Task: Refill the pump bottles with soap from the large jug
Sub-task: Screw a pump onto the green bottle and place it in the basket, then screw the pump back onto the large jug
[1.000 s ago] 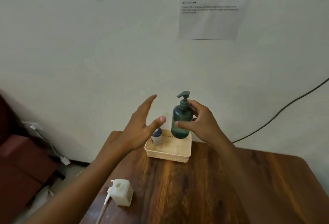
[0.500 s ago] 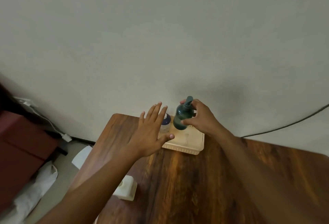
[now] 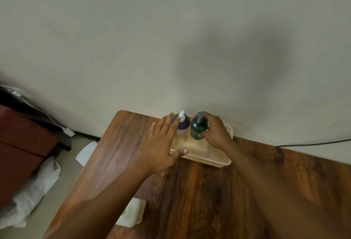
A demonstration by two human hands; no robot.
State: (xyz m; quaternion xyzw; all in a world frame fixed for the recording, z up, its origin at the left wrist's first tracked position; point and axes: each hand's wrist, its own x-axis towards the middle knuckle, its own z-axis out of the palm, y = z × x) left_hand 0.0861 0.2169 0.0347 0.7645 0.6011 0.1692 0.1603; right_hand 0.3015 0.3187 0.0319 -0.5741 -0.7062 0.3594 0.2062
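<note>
- Writing: none can be read on any bottle or on the jug; the view is blurred and the labels, if any, do not show.
- Pump bottles, two: a dark green bottle [image 3: 198, 128] with a matching green pump head, and a dark purple bottle [image 3: 181, 124] with a white pump; both stand upright, side by side, at the far end of a cream plastic basket [image 3: 218, 161].
- Basket, one: a shallow tray with latticed walls, set against the wall at the far edge of the wooden table [image 3: 199, 191].
- Jug, one: a white, squarish jug [image 3: 133, 213] near the table's left edge, well apart from the basket and partly hidden under the left forearm.
- Right hand [image 3: 215, 130]: its fingers are curled around the green bottle, thumb on the near side, gripping the body just under the pump; whether the bottle's base rests in the basket or is lifted cannot be told.
- Left hand [image 3: 161, 143]: flat, palm down, fingers spread wide and holding nothing; the fingertips reach beside the purple bottle and the thumb lies over the basket's near left corner.
- Off the table: a white plug and cable [image 3: 68, 131] at the foot of the wall, white cloth [image 3: 34, 191] on the floor, and a dark cable [image 3: 313, 143] along the wall at right.
</note>
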